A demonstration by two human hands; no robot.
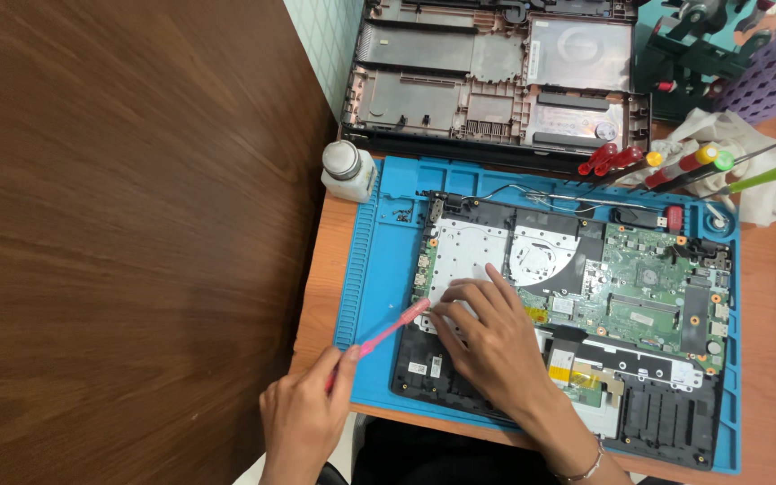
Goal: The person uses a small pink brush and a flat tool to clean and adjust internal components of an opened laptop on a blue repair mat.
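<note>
Left hand (303, 418) is pinching the pink tool (379, 339); right hand (487, 337) is lying flat, empty, on the opened laptop (568, 305). We are probably keeping the tip shallow at the laptop's left edge.

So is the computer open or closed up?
Open: the black laptop body lies on the blue mat with its green circuit board bare, its cover set aside.

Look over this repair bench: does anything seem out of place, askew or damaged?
Nothing looks damaged. The opened laptop lies slightly askew on the blue mat, its bottom cover set apart behind. The left hand holds a pink tool; the right hand rests on the laptop.
</note>
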